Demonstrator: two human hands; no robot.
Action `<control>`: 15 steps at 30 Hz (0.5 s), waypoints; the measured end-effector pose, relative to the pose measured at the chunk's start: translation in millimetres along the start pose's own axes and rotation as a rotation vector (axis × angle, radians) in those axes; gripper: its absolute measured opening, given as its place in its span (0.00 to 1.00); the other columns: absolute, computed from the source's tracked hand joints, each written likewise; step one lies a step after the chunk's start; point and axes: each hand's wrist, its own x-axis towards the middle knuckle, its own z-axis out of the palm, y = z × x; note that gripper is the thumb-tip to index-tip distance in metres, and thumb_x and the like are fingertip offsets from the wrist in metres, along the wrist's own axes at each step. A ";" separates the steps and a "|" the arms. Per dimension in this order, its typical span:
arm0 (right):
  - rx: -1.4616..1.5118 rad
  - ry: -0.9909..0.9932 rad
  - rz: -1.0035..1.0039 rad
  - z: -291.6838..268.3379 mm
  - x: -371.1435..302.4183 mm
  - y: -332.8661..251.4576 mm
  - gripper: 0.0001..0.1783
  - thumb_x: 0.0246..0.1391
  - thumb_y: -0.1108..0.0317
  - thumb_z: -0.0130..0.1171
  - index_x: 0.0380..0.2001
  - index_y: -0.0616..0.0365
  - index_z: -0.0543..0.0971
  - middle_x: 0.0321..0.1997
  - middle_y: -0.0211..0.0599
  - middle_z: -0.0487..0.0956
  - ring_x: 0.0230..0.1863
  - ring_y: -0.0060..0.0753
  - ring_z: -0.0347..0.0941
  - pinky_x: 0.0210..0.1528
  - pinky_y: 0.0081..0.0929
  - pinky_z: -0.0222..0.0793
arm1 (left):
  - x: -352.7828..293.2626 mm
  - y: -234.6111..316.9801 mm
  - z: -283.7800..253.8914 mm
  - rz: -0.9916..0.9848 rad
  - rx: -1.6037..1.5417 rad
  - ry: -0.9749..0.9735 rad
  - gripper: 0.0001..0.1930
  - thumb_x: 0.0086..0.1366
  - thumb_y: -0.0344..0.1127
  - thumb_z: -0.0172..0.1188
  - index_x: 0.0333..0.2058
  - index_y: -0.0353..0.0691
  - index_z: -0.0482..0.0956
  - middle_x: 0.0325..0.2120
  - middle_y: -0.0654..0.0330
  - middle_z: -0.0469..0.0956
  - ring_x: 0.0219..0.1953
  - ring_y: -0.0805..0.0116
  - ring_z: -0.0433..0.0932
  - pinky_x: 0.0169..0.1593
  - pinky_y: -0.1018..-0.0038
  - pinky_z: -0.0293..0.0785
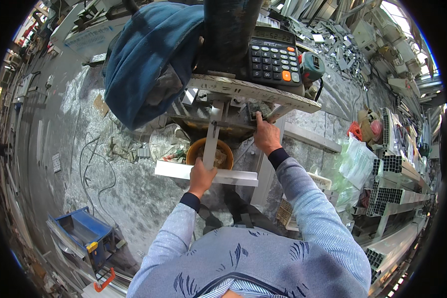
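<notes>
My left hand (202, 178) is closed around the place where two silvery metal bars meet in a T. The crosswise bar (238, 177) lies level in front of me. The upright bar (211, 144) runs away from me into the lower part of a machine, with a slot near its far end. My right hand (268, 137) holds nothing visible; its index finger is stretched out and touches a small dark control box (258, 110) under the machine's shelf. Its other fingers are curled and partly hidden. Below the bars stands a yellow bucket (227, 148).
On the machine's shelf (248, 89) stand a calculator (274, 59) and a teal tape measure (312, 65). Blue cloth (154, 59) drapes the machine's left side. Metal offcuts (328, 35) pile up behind. Stacked profiles (387, 193) fill the right; a blue bin (84, 226) sits at left.
</notes>
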 end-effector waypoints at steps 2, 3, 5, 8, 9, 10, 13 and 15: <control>0.022 0.064 -0.014 -0.9 -2.9 -4.5 0.39 0.52 0.66 0.62 0.69 0.54 0.67 0.41 0.47 0.84 0.42 0.55 0.82 0.42 0.49 0.77 | 0.0 0.2 0.1 0.020 0.001 0.002 0.25 0.55 0.40 0.71 0.44 0.30 0.71 0.36 0.36 0.82 0.41 0.34 0.82 0.45 0.50 0.79; 0.105 0.048 0.001 0.7 -5.6 -8.9 0.40 0.51 0.65 0.63 0.69 0.56 0.66 0.42 0.48 0.84 0.43 0.54 0.82 0.44 0.48 0.77 | 0.0 0.0 0.6 0.008 0.009 0.005 0.25 0.55 0.39 0.71 0.44 0.30 0.71 0.36 0.36 0.82 0.41 0.34 0.82 0.45 0.49 0.79; 0.278 0.034 0.005 7.5 -13.7 -21.9 0.43 0.50 0.63 0.66 0.70 0.58 0.65 0.45 0.49 0.84 0.45 0.53 0.83 0.47 0.45 0.78 | -0.3 -0.7 1.8 0.057 0.030 0.018 0.25 0.55 0.39 0.71 0.45 0.30 0.71 0.36 0.36 0.82 0.42 0.34 0.82 0.45 0.50 0.78; 0.848 -0.210 0.069 20.5 -20.6 -47.3 0.47 0.53 0.59 0.68 0.72 0.63 0.61 0.52 0.46 0.84 0.49 0.43 0.83 0.51 0.37 0.78 | -1.8 -0.7 2.4 0.043 0.018 0.027 0.25 0.55 0.39 0.70 0.46 0.30 0.72 0.37 0.36 0.82 0.43 0.34 0.82 0.46 0.49 0.78; 1.029 -0.319 0.176 25.5 -20.4 -60.0 0.51 0.54 0.59 0.70 0.74 0.66 0.56 0.57 0.45 0.81 0.53 0.36 0.80 0.55 0.33 0.78 | -2.2 0.0 2.4 0.034 0.002 0.027 0.25 0.55 0.39 0.70 0.46 0.31 0.72 0.37 0.36 0.83 0.43 0.34 0.82 0.46 0.49 0.78; 1.211 -0.385 0.195 27.5 -20.3 -70.0 0.51 0.54 0.60 0.70 0.74 0.66 0.55 0.58 0.46 0.80 0.54 0.37 0.80 0.55 0.34 0.78 | -2.3 0.9 1.8 0.030 -0.012 0.034 0.25 0.55 0.39 0.70 0.46 0.31 0.72 0.37 0.36 0.83 0.43 0.34 0.82 0.46 0.49 0.78; 1.707 -0.612 0.304 26.8 -20.2 -95.2 0.50 0.58 0.65 0.68 0.75 0.64 0.51 0.62 0.50 0.76 0.57 0.39 0.78 0.58 0.36 0.78 | -1.0 3.8 0.3 -0.004 -0.011 0.013 0.25 0.55 0.39 0.70 0.46 0.31 0.73 0.37 0.36 0.83 0.43 0.34 0.82 0.47 0.49 0.78; 1.716 -0.610 0.340 30.0 -12.5 -112.5 0.47 0.60 0.67 0.66 0.75 0.61 0.52 0.57 0.46 0.77 0.54 0.39 0.78 0.56 0.36 0.78 | 1.6 3.3 1.3 -0.059 0.010 0.003 0.26 0.53 0.39 0.71 0.46 0.31 0.73 0.37 0.36 0.83 0.44 0.34 0.82 0.47 0.49 0.78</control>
